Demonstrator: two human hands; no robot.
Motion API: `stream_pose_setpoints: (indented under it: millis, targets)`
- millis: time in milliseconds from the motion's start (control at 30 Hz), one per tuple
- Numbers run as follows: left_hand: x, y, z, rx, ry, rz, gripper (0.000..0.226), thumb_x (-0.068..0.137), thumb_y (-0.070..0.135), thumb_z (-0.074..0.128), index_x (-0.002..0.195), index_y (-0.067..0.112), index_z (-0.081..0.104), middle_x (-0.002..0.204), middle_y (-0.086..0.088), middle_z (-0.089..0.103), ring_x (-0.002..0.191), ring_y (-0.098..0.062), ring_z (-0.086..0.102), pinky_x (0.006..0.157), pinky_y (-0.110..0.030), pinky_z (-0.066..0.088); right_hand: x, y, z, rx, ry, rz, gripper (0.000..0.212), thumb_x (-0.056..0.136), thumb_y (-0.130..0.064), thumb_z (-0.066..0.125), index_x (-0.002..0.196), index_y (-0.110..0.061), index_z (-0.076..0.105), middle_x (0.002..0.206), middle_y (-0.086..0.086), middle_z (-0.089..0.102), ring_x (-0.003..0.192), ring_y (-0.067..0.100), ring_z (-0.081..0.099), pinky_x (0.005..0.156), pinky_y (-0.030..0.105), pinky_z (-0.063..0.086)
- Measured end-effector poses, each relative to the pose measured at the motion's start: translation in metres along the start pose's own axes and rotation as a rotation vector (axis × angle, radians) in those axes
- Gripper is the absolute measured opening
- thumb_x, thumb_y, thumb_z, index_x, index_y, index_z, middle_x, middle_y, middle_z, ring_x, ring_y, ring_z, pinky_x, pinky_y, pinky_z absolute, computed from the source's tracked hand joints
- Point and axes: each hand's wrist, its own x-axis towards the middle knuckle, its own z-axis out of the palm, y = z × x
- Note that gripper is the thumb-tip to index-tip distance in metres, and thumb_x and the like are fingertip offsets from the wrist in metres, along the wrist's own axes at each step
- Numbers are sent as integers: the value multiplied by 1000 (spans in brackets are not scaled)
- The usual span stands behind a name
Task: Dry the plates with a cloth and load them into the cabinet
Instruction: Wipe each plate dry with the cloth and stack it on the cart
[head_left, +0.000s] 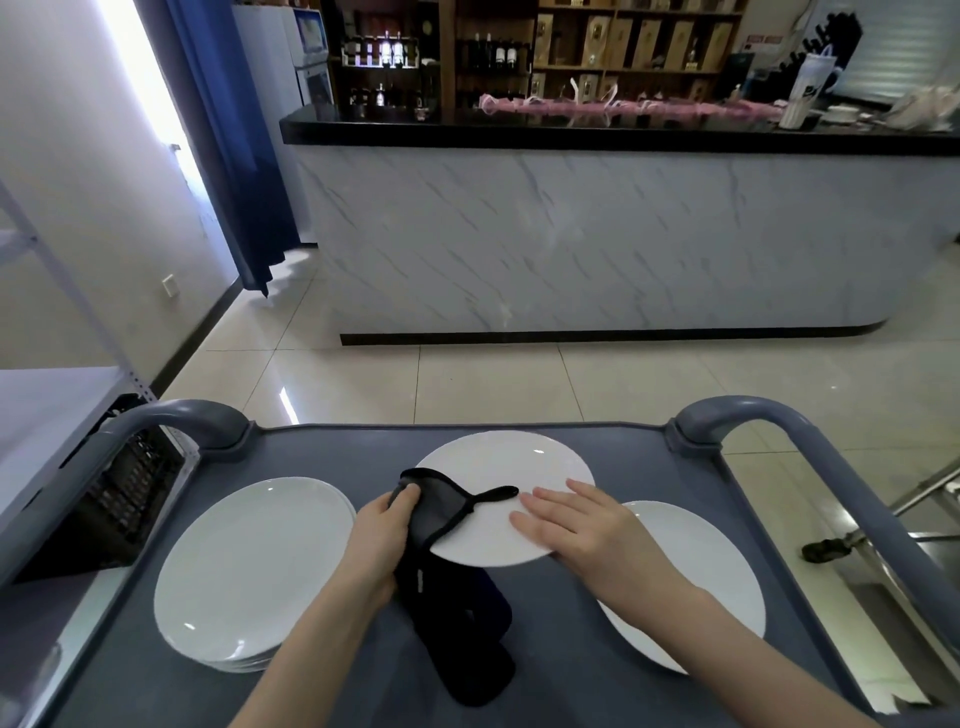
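White glazed ceramic is what the hands are dealing with: the plate being dried is held up over the middle of the cart, towards its far edge, with its near rim lifted clear of the grey top. The left hand grips the black cloth, thumb curled over a fold pressed onto the plate's left rim, while the rest of the cloth hangs down and bunches on the cart below. The right hand lies flat on the plate's right side, fingers straight and close together on the upper face; whether the thumb hooks under the rim is hidden. A stack of plates sits near the cart's left edge, and a single plate lies near the right edge, partly under the right forearm. Such a plate is probably stiff, fairly heavy and brittle, and its glaze will be slick while any water remains, so bare fingers laid flat give little hold. The rim is the place to take it, at two opposite sides, with the soft, limp cloth between skin and glaze for grip. Set flat rather than edge-first, it should not chip.
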Motion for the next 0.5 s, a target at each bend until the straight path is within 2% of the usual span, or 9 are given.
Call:
stream_pose_setpoints:
  millis: [67, 133, 200, 233, 267, 333, 433, 500]
  targets:
    - [0, -3, 0, 10, 57, 41, 36, 101, 30, 49, 89, 3, 69, 84, -12, 69, 77, -24, 60, 73, -35, 47, -2, -4, 2, 58, 35, 71, 45, 60, -4, 93, 101, -17, 79, 109, -1, 76, 97, 17, 74, 77, 35, 61]
    - [-3, -7, 1, 59, 115, 129, 38, 102, 32, 47, 87, 4, 68, 77, -9, 65, 73, -22, 57, 69, -34, 45, -2, -10, 2, 186, 32, 210, 33, 71, -12, 88, 101, -21, 79, 104, -7, 76, 93, 11, 74, 73, 27, 60]
    - [-10, -8, 4, 61, 143, 248, 34, 102, 31, 45, 85, 11, 67, 72, -1, 66, 71, -18, 58, 65, -33, 46, -1, -16, -3, 412, -43, 486, 20, 87, -24, 74, 103, -37, 75, 93, -27, 73, 82, -3, 69, 73, 18, 53]
    - [-14, -6, 6, 37, 146, 300, 32, 103, 30, 45, 84, 16, 67, 72, 3, 68, 71, -16, 60, 64, -31, 47, -2, -16, -3, 525, -91, 618, 15, 92, -30, 69, 100, -42, 70, 81, -30, 69, 73, -6, 63, 68, 17, 48]
    - [-18, -4, 9, 0, 139, 336, 30, 103, 29, 45, 87, 19, 68, 76, 6, 71, 75, -15, 63, 67, -29, 48, -3, -16, -2, 641, -107, 742, 10, 94, -32, 66, 95, -42, 68, 72, -26, 65, 65, -3, 57, 62, 18, 43]
    - [-25, 0, 13, -77, 89, 358, 25, 104, 31, 44, 101, 29, 69, 91, 10, 74, 87, -11, 69, 73, -27, 50, -5, -16, 0, 879, -23, 970, 10, 93, -29, 68, 83, -26, 69, 64, -14, 62, 61, 5, 52, 58, 21, 39]
    - [-33, 0, 22, -50, -53, 401, 24, 102, 37, 44, 114, 50, 60, 102, 19, 71, 95, -1, 67, 75, -20, 50, -6, -21, 0, 1163, 134, 1161, 37, 84, -37, 74, 84, -1, 66, 72, 4, 61, 71, 18, 53, 65, 33, 39]
    - [-39, -5, 31, 148, -201, 480, 32, 98, 42, 42, 116, 68, 49, 112, 34, 62, 108, 9, 57, 87, -12, 43, -3, -26, -1, 1319, 194, 1226, 38, 78, -37, 79, 91, -2, 71, 86, 9, 73, 78, 24, 65, 68, 40, 49]
